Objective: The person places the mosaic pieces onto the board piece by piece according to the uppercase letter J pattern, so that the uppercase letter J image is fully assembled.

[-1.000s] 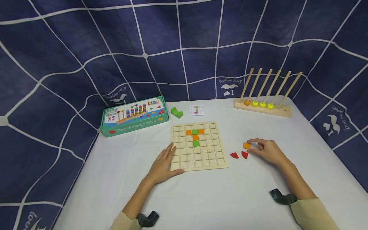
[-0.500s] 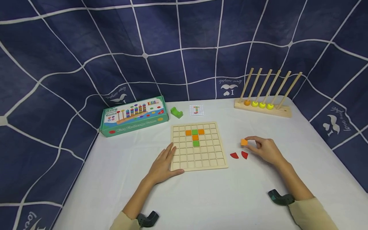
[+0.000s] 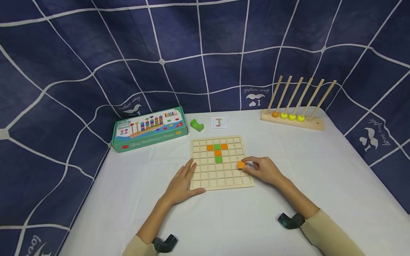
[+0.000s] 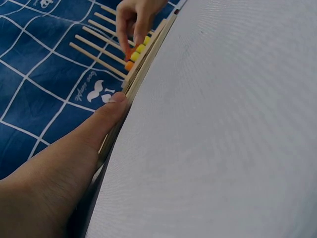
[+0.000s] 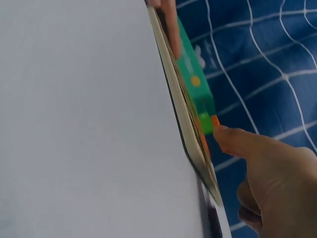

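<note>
Over the grid board [image 3: 213, 176], toward its right edge, your right hand [image 3: 264, 170] pinches an orange tile [image 3: 241, 165]; your left hand [image 3: 179, 185] lies spread at the left edge. Early release could drop the tile askew.

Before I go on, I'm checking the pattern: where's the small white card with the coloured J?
In the head view, the card lies beyond the square wooden grid board, just right of the curved green block.

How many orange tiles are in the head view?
4. Three on the board: the left tile, the right tile and the lower tile, around the upper green tile. The right hand pinches the fourth tile near the board's right edge. Hands could hide others.
</note>
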Available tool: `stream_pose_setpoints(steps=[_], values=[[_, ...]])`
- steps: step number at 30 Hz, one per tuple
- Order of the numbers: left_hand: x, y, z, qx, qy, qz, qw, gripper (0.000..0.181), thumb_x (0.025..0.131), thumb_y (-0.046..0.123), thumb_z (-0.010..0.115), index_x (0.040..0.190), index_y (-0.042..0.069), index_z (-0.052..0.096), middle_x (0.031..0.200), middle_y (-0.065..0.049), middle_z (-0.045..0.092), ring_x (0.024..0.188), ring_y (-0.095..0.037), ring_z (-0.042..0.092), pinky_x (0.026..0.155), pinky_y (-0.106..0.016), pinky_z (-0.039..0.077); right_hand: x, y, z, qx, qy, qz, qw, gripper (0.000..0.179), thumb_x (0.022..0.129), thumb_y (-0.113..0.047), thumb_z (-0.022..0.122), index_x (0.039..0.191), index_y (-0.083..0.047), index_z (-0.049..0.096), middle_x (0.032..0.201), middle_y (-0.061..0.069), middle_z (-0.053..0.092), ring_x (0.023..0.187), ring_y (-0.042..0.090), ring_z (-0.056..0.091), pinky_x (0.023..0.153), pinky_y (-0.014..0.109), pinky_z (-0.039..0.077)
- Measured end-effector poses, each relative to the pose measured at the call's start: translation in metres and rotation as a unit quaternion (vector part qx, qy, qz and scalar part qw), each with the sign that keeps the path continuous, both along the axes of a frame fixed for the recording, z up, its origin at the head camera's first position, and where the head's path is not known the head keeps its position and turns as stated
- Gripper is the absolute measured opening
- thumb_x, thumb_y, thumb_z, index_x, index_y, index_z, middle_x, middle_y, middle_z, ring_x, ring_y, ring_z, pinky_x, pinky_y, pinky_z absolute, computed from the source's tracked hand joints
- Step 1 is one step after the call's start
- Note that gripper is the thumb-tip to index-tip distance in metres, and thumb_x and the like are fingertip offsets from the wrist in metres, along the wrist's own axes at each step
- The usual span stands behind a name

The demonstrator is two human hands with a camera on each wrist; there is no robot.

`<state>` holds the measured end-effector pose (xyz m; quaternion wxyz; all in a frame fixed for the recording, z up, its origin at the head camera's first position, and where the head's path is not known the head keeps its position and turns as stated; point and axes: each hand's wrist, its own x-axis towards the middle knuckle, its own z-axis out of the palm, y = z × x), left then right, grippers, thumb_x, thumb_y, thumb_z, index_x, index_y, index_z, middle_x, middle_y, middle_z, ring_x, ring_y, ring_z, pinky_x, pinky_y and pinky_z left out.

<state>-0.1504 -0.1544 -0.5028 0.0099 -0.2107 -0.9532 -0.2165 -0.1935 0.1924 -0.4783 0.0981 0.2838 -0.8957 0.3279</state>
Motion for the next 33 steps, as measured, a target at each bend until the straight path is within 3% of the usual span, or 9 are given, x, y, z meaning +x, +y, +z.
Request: stream_pose_setpoints(steps=[4,8,11,15,22,33], values=[[0.0,0.0,0.001,0.001,-0.004,0.0,1.0,0.108,0.07,0.078,0.05,0.147,0.008,0.022,0.155,-0.002,0.006,0.139,-0.018,0.012,0.11,-0.037,0.014,-0.003,-0.026,-0.002,0.007,0.009,0.026,0.9996,0.027,0.08,-0.032,0.072,0.102,-0.018,0.07,0.05,-0.016,0.032,0.043,-0.002,0.024,0.04,0.018,0.024],[0.0,0.001,0.002,0.002,-0.009,0.0,1.0,0.108,0.07,0.078,0.051,0.147,0.009,0.022,0.155,-0.002,0.006,0.139,-0.019,0.012,0.11,-0.037,0.014,-0.008,-0.045,-0.005,0.018,0.015,0.028,0.9993,0.027,0.081,-0.034,0.071,0.103,-0.018,0.07,0.048,-0.013,0.035,0.043,-0.002,0.023,0.04,0.019,0.024],[0.0,0.002,0.003,0.0,-0.01,0.002,0.9999,0.107,0.07,0.078,0.051,0.147,0.009,0.022,0.155,-0.002,0.006,0.139,-0.02,0.012,0.11,-0.038,0.016,-0.011,-0.055,-0.008,0.027,0.015,0.019,0.9993,0.028,0.082,-0.036,0.07,0.105,-0.019,0.07,0.051,-0.011,0.047,0.045,-0.001,0.022,0.046,0.02,0.033],[0.0,0.001,0.003,-0.001,-0.007,0.001,1.0,0.107,0.07,0.078,0.05,0.147,0.009,0.022,0.155,-0.003,0.006,0.139,-0.021,0.013,0.11,-0.039,0.016,-0.014,-0.065,-0.01,0.037,0.013,0.015,0.9991,0.03,0.082,-0.038,0.069,0.105,-0.019,0.071,0.057,-0.014,0.051,0.047,0.0,0.024,0.057,0.022,0.041],[0.0,-0.001,0.002,0.001,-0.009,0.001,1.0,0.108,0.07,0.078,0.05,0.147,0.009,0.021,0.155,-0.002,0.005,0.139,-0.019,0.012,0.11,-0.039,0.016,-0.013,-0.075,-0.009,0.047,0.003,0.023,0.9986,0.029,0.082,-0.038,0.069,0.103,-0.018,0.071,0.047,-0.016,0.035,0.043,0.001,0.026,0.044,0.021,0.031],[0.0,0.0,0.003,0.006,-0.016,0.004,0.9998,0.108,0.069,0.078,0.051,0.147,0.009,0.022,0.155,-0.001,0.005,0.139,-0.021,0.013,0.11,-0.041,0.017,-0.011,-0.076,-0.012,0.048,0.014,0.014,0.9987,0.028,0.082,-0.037,0.069,0.103,-0.018,0.07,0.051,-0.016,0.039,0.046,0.001,0.029,0.047,0.02,0.034]])
